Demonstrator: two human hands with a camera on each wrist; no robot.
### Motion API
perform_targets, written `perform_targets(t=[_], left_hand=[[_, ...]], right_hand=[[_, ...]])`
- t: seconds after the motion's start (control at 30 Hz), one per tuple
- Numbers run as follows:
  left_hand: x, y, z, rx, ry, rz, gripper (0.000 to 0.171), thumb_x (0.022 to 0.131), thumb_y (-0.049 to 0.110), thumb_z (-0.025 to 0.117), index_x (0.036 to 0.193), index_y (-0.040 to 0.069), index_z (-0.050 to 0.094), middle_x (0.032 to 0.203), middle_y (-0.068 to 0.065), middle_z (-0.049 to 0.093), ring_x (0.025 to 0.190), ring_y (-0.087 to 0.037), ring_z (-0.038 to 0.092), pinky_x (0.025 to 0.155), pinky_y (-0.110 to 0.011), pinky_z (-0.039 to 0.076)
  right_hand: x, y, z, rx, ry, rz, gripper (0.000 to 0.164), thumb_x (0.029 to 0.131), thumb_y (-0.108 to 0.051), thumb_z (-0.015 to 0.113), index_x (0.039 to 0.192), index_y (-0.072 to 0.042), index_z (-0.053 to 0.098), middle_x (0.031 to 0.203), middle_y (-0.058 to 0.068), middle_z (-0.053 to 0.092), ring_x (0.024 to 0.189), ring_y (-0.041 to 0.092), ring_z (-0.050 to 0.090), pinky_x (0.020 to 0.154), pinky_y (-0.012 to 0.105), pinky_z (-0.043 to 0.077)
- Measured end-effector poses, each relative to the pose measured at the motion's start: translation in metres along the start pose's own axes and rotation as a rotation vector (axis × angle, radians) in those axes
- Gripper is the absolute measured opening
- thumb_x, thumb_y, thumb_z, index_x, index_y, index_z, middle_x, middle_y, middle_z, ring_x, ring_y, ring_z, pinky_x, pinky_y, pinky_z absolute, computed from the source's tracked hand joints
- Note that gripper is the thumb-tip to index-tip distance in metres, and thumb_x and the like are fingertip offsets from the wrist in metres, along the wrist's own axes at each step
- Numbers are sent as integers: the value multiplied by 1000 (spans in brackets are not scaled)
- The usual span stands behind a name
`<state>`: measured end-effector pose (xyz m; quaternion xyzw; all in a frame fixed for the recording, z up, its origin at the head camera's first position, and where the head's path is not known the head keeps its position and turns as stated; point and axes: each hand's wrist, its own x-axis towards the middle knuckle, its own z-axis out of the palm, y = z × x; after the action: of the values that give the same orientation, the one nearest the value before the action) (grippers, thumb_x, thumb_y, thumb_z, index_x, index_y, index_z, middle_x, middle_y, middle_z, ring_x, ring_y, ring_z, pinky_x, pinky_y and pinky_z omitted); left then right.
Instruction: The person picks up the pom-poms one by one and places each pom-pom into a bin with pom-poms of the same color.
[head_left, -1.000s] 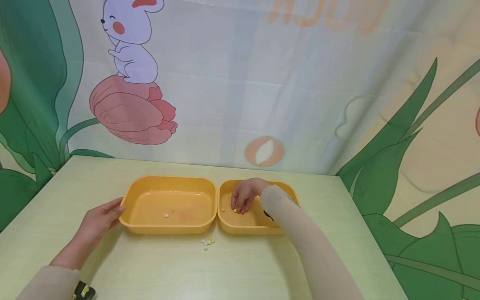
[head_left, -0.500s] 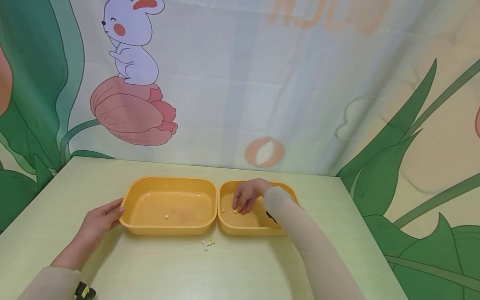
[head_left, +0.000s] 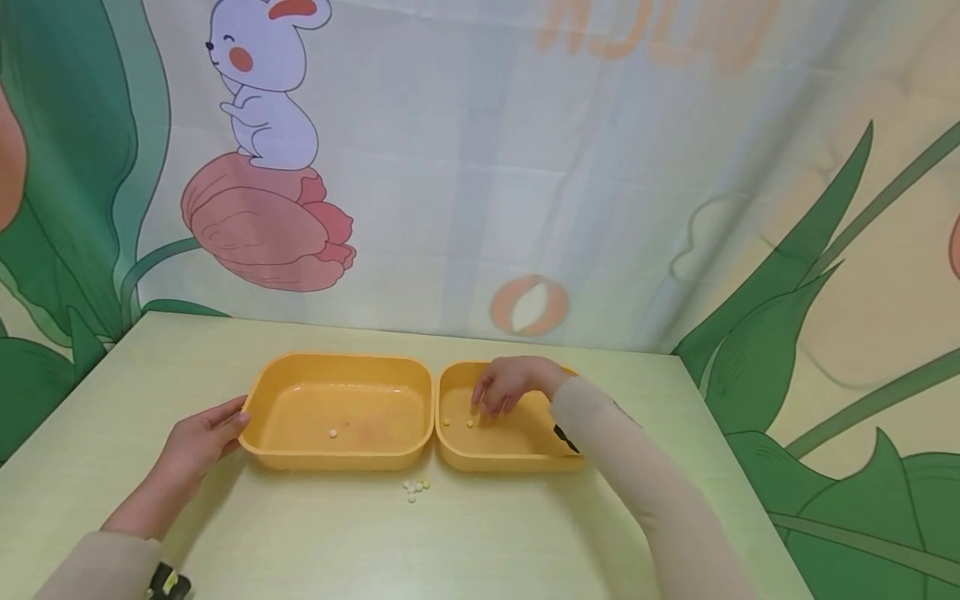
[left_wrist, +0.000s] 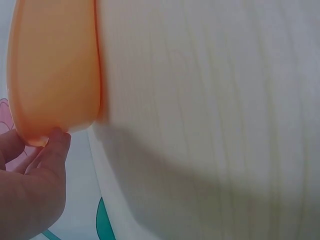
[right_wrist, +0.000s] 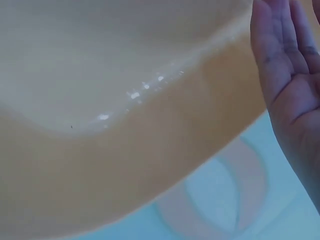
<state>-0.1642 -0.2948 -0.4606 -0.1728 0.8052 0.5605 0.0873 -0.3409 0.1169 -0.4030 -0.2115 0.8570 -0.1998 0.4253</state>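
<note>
My left hand grips the left end of a large yellow-orange plastic tray, thumb and fingers on its rim. In the left wrist view that hand pinches the tray's corner. A small pale bead lies inside this tray. My right hand hovers within a smaller matching tray on the right, its fingers pointing down with nothing visible in them. Two small yellow beads, a nearer one and one at the left, lie on that tray's floor. The right wrist view shows straight fingers.
In front of the trays, several white and yellow beads lie clustered on the pale wooden table. The two trays stand side by side, their ends touching or nearly so. A printed curtain hangs behind the table.
My right hand has drawn back to the right and slightly up, away from the yellow bead that was by its fingertips. My left hand and both trays stay put.
</note>
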Motion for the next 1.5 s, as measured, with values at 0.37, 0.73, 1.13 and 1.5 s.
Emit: perform_targets(t=[0.37, 0.73, 1.13, 1.5], left_hand=[[1, 1, -3, 5, -1, 4, 63, 111, 33, 40, 161, 1, 18, 166, -26, 23, 152, -43, 33, 104, -31, 50], [2, -1, -1, 10, -2, 9, 64, 111, 34, 41, 161, 1, 19, 166, -27, 24, 151, -44, 34, 103, -30, 50], [2, 1, 0, 14, -7, 11, 63, 111, 34, 39, 161, 1, 18, 166, -27, 23, 152, -44, 33, 105, -32, 49], [0, -2, 0, 14, 0, 15, 64, 111, 35, 41, 161, 1, 20, 165, -27, 24, 151, -43, 35, 101, -27, 53]], right_hand=[[-32, -2, 4, 51, 154, -164, 36, 99, -16, 60, 129, 3, 63, 120, 14, 75, 98, 14, 70, 91, 31, 63], [-72, -15, 30, 112, 257, -348, 20, 102, -13, 58, 116, -3, 68, 114, 17, 74, 93, 13, 68, 97, 47, 60], [-96, -25, 81, 190, 338, -494, 18, 100, -8, 61, 112, 4, 67, 106, 29, 71, 90, 32, 70, 81, 24, 62], [-87, -29, 127, 356, 364, -465, 21, 99, -6, 64, 112, 10, 66, 101, 32, 67, 77, 5, 64, 74, 19, 61]])
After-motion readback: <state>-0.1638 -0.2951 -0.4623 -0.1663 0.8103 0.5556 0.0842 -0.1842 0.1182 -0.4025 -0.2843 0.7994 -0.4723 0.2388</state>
